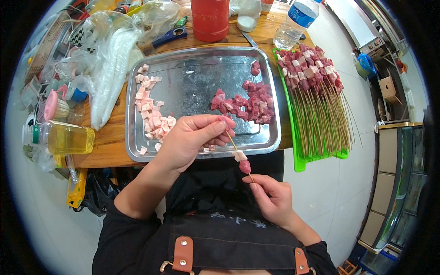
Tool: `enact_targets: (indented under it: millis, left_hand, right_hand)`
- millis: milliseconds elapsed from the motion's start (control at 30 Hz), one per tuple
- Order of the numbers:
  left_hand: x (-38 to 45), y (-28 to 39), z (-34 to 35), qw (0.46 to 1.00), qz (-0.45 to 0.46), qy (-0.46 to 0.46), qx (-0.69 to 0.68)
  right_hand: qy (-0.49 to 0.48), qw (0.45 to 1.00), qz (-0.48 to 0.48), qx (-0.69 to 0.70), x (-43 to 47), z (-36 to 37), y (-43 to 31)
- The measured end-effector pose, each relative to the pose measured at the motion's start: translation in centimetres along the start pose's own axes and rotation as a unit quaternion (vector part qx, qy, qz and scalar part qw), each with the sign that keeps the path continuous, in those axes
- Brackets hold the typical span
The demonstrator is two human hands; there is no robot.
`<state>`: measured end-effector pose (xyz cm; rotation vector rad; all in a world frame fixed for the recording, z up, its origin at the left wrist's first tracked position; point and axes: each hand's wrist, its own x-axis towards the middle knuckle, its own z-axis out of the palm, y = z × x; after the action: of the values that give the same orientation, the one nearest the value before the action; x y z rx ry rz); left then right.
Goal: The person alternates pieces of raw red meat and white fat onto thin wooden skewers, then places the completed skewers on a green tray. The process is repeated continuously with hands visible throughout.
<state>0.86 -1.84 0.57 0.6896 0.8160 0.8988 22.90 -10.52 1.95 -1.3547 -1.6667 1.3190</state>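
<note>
A thin bamboo skewer (231, 139) slants between my two hands over the tray's near edge. My left hand (201, 135) pinches its upper end; whether a piece of meat is also under those fingertips I cannot tell. At the lower end, my right hand (271, 196) grips the stick between thumb and forefinger. A white fat piece (240, 156) is threaded on it, with a red meat cube (245, 166) right below. Beyond my hands, the metal tray (192, 74) holds pale fat cubes (147, 106) at left and raw red meat chunks (257, 103) at right.
Right of the tray, loaded meat skewers (319, 113) lie stacked on a green plastic tray (300, 165). Behind stand a red plastic container (210, 20) and a water bottle (296, 25). Plastic bags (110, 68) and an oil bottle (68, 138) occupy the wooden table's left side.
</note>
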Motion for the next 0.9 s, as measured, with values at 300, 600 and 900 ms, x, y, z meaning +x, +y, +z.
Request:
enact_targets:
  millis: [300,600,900]
  left_hand:
    - [-0.8,0.0,0.5,0.936,0.111,-0.036,0.331]
    - [1.5,1.5,-3.4,0.7,0.207,0.057,0.681]
    - [0.9,1.7,-2.5,0.999,0.022,0.042,-0.012]
  right_hand:
    - [0.019,1.0,0.01,0.002,0.1,-0.2,-0.1]
    - [0.014,0.999,0.033,0.012,-0.2,-0.3,0.4]
    - [-0.008,0.999,0.03,0.006,0.0,-0.2,0.1]
